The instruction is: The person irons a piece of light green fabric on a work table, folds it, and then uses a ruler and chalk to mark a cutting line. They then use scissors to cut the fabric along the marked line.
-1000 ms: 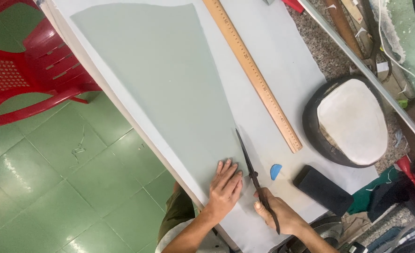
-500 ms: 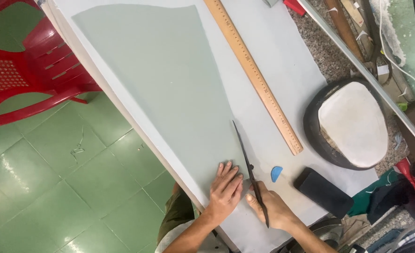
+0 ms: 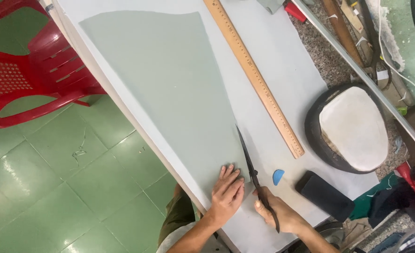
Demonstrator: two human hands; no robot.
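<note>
Grey-green fabric [image 3: 170, 89] lies under the flat, open left hand [image 3: 227, 189]; right hand [image 3: 277, 213] grips scissors [image 3: 254, 173] (blades apart).

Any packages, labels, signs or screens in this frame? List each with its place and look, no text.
Phone: flat dark rectangle with its screen off, on the table's near right corner, right of the blue chalk.
Wooden ruler: long tan strip with printed markings, lying diagonally on the grey fabric.
No packages or signs visible.
</note>
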